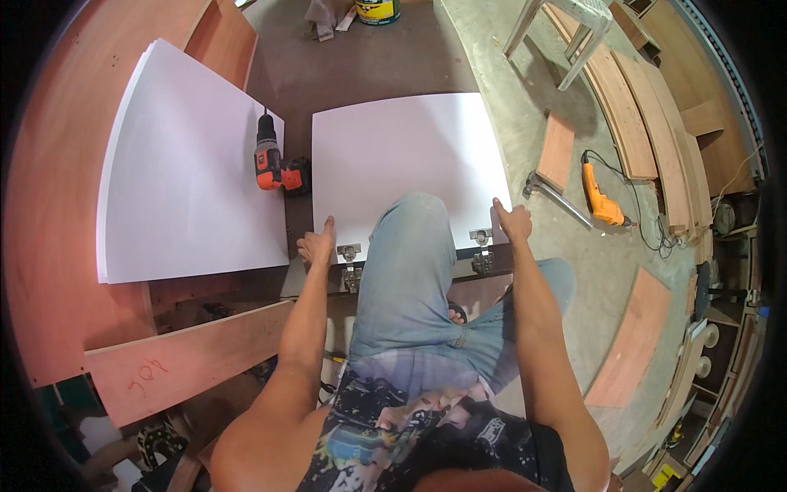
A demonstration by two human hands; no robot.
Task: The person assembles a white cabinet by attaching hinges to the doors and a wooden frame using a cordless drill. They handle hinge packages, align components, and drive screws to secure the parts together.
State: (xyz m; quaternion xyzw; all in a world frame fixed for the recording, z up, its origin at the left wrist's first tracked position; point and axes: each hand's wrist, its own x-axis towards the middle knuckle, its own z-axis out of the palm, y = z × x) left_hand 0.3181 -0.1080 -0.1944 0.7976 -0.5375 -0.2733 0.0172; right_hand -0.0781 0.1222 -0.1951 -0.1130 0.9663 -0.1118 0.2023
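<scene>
1. The white cabinet door panel lay flat on the floor directly ahead of the person, its near edge level with both hands and its body extending away from them.
2. The left hand rested at the panel's near left corner, fingers loosely curled, thumb pointing up along the side edge; it gripped no tool.
3. The right hand pressed on the near right corner, fingers spread on the edge; it also held nothing.
4. Both hands were about equally near the panel, one at each corner. The person's bent knee in blue jeans came between them and lay over the near edge.
5. The panel's long axis could not be fixed with confidence because the lens bent its edges; it appeared nearly square.
6. Two metal hinges were mounted on the near edge: the left hinge just beside the left hand, the right hinge just beside the right hand.
7. One orange cordless drill lay on a second white panel to the left, nearer the left hand.
8. One orange corded drill lay on the concrete floor to the right, well apart from the right hand.
9. Count: two white panels, two hinges, two drills.
</scene>
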